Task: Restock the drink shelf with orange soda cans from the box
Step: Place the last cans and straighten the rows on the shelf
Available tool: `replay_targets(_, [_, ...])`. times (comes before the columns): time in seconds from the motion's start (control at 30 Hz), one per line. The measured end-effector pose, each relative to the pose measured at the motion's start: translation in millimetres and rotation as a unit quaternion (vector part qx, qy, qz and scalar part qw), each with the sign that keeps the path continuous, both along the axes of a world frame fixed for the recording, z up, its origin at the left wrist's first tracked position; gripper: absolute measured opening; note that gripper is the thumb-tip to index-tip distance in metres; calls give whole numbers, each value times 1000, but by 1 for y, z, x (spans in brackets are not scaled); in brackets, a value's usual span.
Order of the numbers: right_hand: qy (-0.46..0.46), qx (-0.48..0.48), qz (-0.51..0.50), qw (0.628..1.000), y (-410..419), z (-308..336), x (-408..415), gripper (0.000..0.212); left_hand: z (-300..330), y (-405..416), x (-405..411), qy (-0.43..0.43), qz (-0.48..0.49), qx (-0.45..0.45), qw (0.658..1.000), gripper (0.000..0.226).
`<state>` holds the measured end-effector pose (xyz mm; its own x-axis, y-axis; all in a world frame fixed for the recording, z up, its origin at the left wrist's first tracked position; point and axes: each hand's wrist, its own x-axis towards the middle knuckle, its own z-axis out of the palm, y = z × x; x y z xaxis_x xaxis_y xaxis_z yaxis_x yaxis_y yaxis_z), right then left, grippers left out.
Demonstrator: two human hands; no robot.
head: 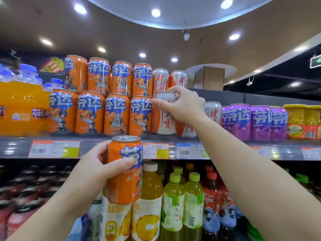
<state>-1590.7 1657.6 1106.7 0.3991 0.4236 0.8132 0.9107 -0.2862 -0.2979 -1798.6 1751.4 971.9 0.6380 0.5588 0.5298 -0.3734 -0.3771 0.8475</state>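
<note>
One orange can (124,169) sits in the left hand (97,168), fingers wrapped round its middle just below the shelf's (104,139) front edge. Probably full, so heavyish, stiff and slick; mid-body's the safest hold. Right hand (184,106) pinches a white can (165,113) by its top on the shelf.

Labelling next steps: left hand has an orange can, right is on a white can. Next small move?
Probably the right hand slides the white-and-orange can rightward, since it stands tight against the stacked orange soda cans; the left hand holds an orange soda can below the shelf edge.
</note>
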Motion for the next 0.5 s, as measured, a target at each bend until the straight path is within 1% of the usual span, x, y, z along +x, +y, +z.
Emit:
replay_targets(0.1, [-28,-4,-13,1000,3,-6,8,73,-1,0,2,6,-10,1,1000,90])
replay_targets(0.23, [-38,-10,-29,999,7,-16,19,68,-8,2,4,23,-14,-3,1000,91])
replay_targets(0.33, [-74,-13,-45,996,8,-20,24,67,-10,1,6,27,-17,-9,999,80])
replay_targets(0.43, [-99,-68,-47,992,4,-16,29,75,-10,0,6,27,-12,-3,1000,79])
replay_targets(0.5, [-102,-121,-29,987,-4,-9,33,84,-10,0,4,36,-7,2,999,88])
